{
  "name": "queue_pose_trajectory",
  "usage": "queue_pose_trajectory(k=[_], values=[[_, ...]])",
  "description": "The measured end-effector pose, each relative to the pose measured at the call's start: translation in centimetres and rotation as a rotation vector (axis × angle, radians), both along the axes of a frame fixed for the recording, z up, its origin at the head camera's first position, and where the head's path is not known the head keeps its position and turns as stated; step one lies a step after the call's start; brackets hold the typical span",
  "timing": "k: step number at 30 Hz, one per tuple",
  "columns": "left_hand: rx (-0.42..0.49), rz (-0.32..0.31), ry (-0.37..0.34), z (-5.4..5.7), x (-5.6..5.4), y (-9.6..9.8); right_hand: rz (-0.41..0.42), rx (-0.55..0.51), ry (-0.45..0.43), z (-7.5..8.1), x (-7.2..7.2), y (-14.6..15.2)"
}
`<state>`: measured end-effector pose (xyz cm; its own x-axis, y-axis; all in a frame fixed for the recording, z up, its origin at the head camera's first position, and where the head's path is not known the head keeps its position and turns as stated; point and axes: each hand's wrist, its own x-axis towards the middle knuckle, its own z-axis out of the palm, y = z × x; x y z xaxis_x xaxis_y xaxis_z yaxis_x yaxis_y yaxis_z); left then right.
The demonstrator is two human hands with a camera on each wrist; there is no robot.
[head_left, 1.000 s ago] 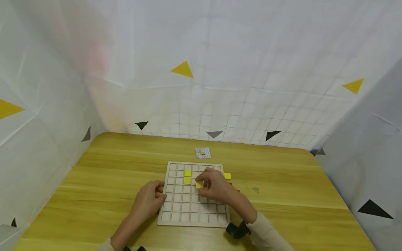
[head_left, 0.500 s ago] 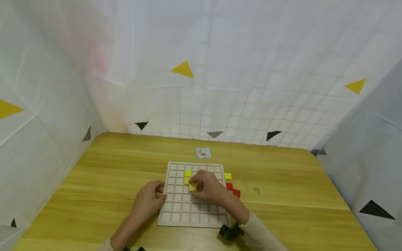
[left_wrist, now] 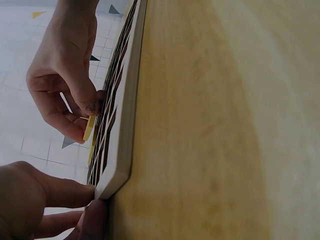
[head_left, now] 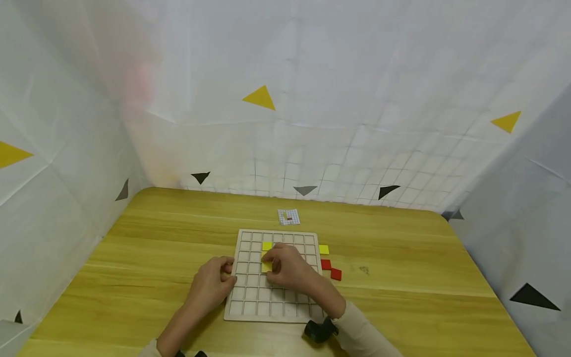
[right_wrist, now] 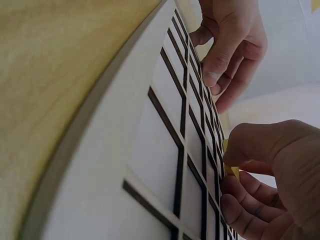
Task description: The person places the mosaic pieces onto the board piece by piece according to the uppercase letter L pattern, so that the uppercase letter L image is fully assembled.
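A pale wooden grid board lies on the table in the head view. My left hand holds its left edge, thumb and fingers at the rim. Between thumb and fingertips my right hand pinches a yellow square tile low over the grid, partly covered by the fingers. Another yellow tile sits in a cell farther up the same column, and one between them is mostly hidden by the right hand. In the left wrist view, the pinched tile is tilted against the grid's surface.
Right of the board lie a yellow tile and two red tiles. A small printed grid card lies beyond the board's far edge. White sheeting with coloured triangles stands around the wooden table.
My right hand has moved left over the board with the yellow tile, to just below the two seated yellow tiles. Both red tiles have come into full view. The left hand has stayed put.
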<state>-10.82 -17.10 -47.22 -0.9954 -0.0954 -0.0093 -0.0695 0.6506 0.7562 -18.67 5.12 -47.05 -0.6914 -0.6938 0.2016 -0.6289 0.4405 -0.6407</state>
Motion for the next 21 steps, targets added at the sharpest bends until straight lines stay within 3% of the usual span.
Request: queue_pose_trajectory(k=[21], values=[[-0.017,0.000,0.012,-0.17,0.07,0.10,-0.021,0.048,0.007,0.00,0.41,-0.21]])
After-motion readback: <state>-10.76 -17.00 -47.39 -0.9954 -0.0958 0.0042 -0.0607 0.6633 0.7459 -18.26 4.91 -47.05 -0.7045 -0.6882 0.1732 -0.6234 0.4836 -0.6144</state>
